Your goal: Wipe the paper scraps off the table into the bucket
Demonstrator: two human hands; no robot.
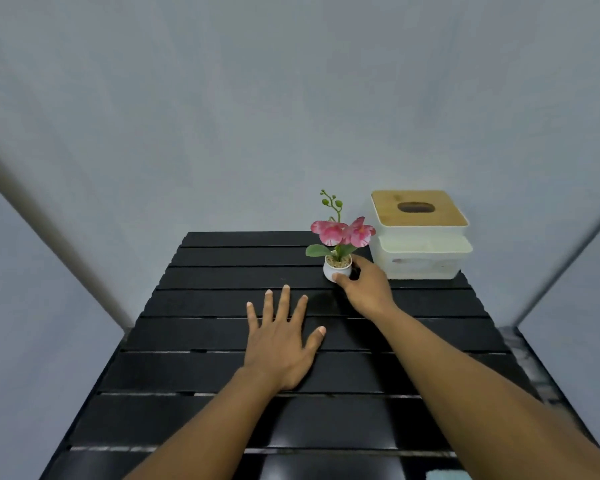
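My left hand (281, 336) lies flat on the black slatted table (194, 306), fingers spread, holding nothing. My right hand (364, 287) reaches to the far right part of the table and grips the small white pot of a pink artificial orchid (338, 244), thumb on the front of the pot and fingers around its right side. No paper scraps and no bucket show in the head view.
A white tissue box with a wooden lid (420, 233) stands at the back right corner, just right of the orchid. A light blue thing (447, 475) peeks in at the bottom edge. Grey walls close in behind and at both sides.
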